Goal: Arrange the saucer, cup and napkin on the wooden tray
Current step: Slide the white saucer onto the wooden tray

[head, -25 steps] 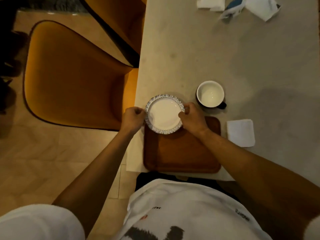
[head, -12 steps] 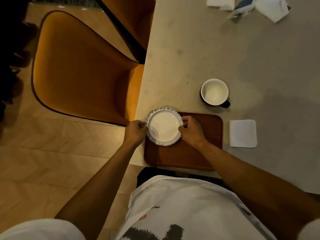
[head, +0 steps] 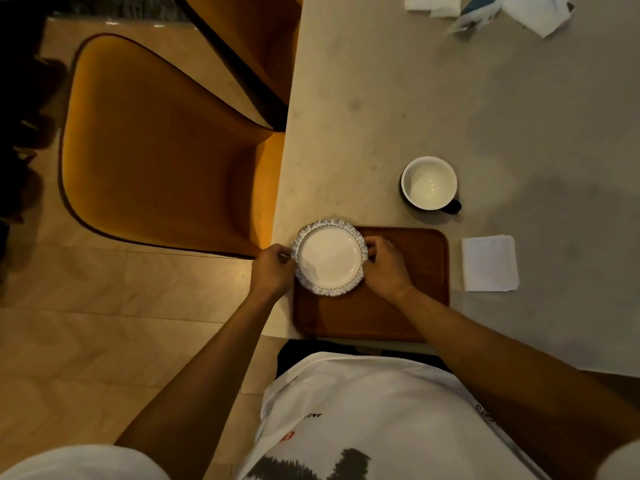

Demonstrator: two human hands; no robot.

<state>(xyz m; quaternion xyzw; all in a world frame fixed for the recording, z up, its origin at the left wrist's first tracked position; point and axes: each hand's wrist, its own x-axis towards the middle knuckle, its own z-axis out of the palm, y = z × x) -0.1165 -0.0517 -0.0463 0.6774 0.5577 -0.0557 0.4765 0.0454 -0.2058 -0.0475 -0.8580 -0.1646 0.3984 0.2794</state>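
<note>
A white saucer with a patterned frilled rim is over the far left corner of the brown wooden tray. My left hand grips its left edge and my right hand grips its right edge. Whether the saucer rests on the tray or hovers just above it, I cannot tell. An empty cup, white inside with a dark outside and handle, stands on the table beyond the tray's far right corner. A folded white napkin lies flat on the table just right of the tray.
The tray lies at the near left corner of a pale stone table. Crumpled white tissues and a blue-and-white packet lie at the far edge. Two orange chairs stand left of the table.
Both hands have carried the saucer nearer to me, from over the tray's far edge to over its far left corner. The cup and napkin have stayed put.
</note>
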